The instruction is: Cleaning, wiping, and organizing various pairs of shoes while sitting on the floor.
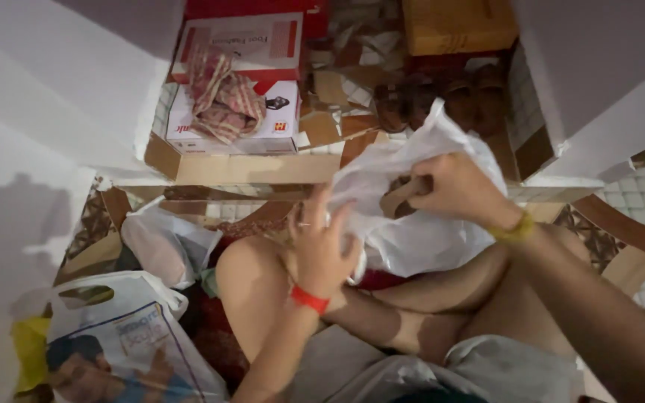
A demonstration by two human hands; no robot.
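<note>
I sit on the floor with my knees bent. My left hand (321, 242), with a red band at the wrist, grips the left edge of a white plastic bag (419, 239) above my knee. My right hand (460, 186), with a yellow band at the wrist, holds the bag's upper part together with a brown, strap-like piece (401, 195) that pokes out of the bag. What else the bag holds is hidden.
A second white plastic bag (162, 246) lies left of my knee. A printed carrier bag (125, 343) sits at lower left. Ahead, white and red boxes (240, 75) carry a checked cloth (222, 97). Brown sandals (442, 101) and a yellow box (457, 26) lie beyond. White walls flank both sides.
</note>
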